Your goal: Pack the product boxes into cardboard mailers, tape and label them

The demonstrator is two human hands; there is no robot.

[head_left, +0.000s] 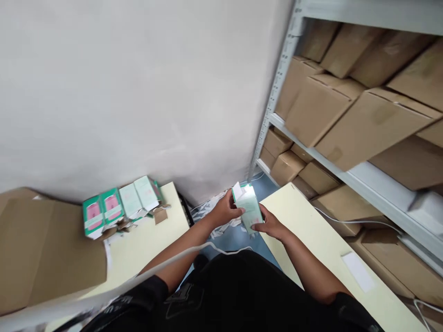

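Observation:
Between both hands is a pale green box (249,210) with a darker green edge, held tilted above the gap between two tables. A white flap or paper sticks up at its top end. My left hand (224,211) grips the box on its left side, near the flap. On the lower right side, my right hand (271,223) has its thumb across the front face and its fingers behind. What the box contains is hidden.
Similar green boxes (138,198) stand on the left table (148,244) beside a large open carton (51,249). A white strip (358,271) lies on the right table (311,240). Shelving (356,177) with cardboard boxes stands at right. Paper scraps (221,223) cover floor; a white cable (207,244) crosses in front.

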